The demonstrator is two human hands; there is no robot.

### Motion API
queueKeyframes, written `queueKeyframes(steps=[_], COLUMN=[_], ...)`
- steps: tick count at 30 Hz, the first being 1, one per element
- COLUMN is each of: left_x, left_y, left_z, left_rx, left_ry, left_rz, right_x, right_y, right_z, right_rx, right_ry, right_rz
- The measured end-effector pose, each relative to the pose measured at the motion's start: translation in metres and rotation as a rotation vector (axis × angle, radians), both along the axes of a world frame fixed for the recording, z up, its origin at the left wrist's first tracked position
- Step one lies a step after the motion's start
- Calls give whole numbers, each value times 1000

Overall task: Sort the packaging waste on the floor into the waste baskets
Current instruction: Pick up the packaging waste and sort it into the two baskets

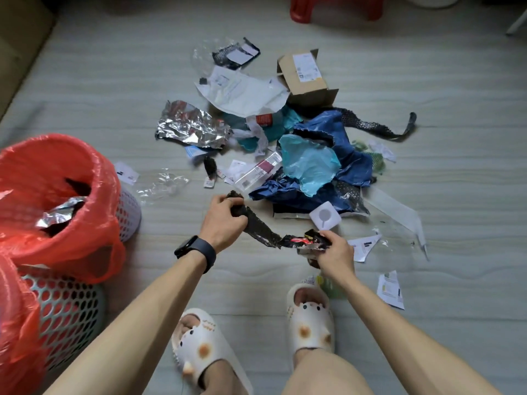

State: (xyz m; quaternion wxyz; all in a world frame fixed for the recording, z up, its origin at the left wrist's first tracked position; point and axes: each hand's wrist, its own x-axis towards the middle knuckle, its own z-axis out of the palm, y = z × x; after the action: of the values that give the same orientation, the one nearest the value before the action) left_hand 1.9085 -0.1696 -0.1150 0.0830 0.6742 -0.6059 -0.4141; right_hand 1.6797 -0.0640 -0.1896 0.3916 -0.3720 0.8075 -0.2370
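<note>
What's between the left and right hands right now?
In the head view, a black wrapper strip stretches from the left hand to the right hand; each hand grips one end.

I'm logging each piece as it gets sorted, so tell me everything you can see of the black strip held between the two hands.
The black strip is a long, crumpled band of thin glossy film, plastic by its look. The left hand grips one bunched end; the right hand grips the other, which shows red print and a silvery lining. It stretches slanting between them, in front of the waste pile. Whether it touches the floor cannot be told.
</note>
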Motion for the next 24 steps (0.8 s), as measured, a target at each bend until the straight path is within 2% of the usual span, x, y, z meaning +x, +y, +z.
queueKeyframes(steps=[4,7,11,13,16,21,24], left_x=[-2,0,22,35,47,77,117], left_y=[-5,-6,-16,-21,-25,-37,-49], left_z=[34,56,76,83,90,106,124], left_rx=[67,-50,-238,-268,-297,-424,-529], left_ry=[135,80,131,129,107,13,-89], left_rz=[-122,-277,-181,-159,-151,-144,-30], right_x=[36,64,82,87,93,115,130], right_y=[-44,-61,-72,-76,-84,-103,-120], right_z=[38,74,116,126,127,131,138], right_rx=[-172,-303,-285,-228,-174,-187,-202], right_ry=[-115,-390,-905,-1067,-1122,-1044,-1007], right_rz=[-29,55,145,172,112,133,169])
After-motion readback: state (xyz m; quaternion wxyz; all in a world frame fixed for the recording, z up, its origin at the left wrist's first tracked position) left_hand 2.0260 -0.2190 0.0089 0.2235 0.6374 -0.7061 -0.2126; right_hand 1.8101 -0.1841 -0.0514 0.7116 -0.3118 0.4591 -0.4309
